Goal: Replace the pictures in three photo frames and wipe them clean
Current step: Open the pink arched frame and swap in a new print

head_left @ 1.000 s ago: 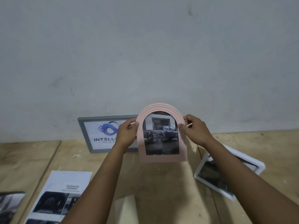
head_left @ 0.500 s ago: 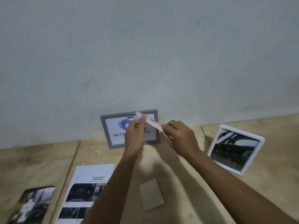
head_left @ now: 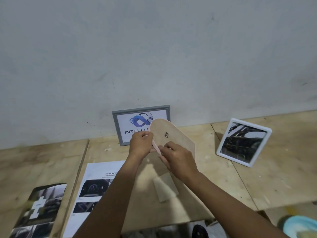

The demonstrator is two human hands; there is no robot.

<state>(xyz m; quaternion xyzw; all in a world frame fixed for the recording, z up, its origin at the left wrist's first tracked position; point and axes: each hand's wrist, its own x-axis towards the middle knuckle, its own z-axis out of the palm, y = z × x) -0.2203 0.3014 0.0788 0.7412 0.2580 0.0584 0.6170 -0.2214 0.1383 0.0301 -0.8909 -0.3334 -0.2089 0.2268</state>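
Both hands hold the pink arched photo frame [head_left: 173,136] above the wooden table, its plain brown back with a small metal hanger turned up toward me. My left hand [head_left: 141,143] grips its left edge, and my right hand [head_left: 176,158] pinches its near edge. Behind it a grey frame [head_left: 118,127] with a blue logo picture leans against the wall. A white square frame [head_left: 269,146] with a dark picture stands tilted at the right.
A printed white sheet [head_left: 96,179] and a dark photo print [head_left: 41,206] lie on the wooden table [head_left: 240,186] at the near left. A small tan card [head_left: 165,189] lies under my arms. A light blue object [head_left: 298,225] shows beyond the table's near edge, bottom right.
The pink frame has been flipped from picture side facing me, through edge-on, to back side up, and both hands lowered with it. The view tilted down.
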